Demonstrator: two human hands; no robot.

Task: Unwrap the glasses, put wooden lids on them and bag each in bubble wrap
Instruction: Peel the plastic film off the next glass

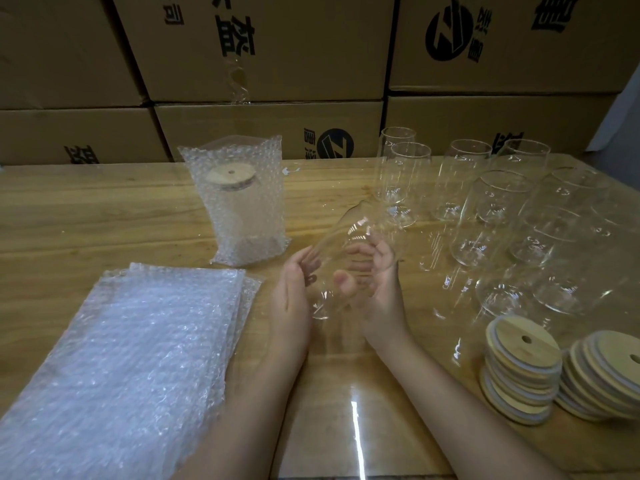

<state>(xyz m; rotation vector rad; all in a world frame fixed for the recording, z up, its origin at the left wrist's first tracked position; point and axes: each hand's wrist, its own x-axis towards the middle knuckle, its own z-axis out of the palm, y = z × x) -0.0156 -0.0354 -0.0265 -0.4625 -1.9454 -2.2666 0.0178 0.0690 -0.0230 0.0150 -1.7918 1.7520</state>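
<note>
1. The glass [341,244] is tilted, mouth pointing up and away, held above the table [69,209] near its middle.
2. The right hand [375,271] wraps it with curled fingers. The left hand [294,285] cups the other side, fingers bent round the wall.
3. Bare wood shows at the far left and between the forearms.
4. A bagged glass [239,202] stands upright just beyond the left hand.
5. Flat bags [138,341] are stacked at the near left, running out of view at the bottom.
6. Empty glasses [502,202] crowd the right side, with two stacks of lids [523,368] in front of them.
7. Boxes [259,46] wall the far edge.
</note>
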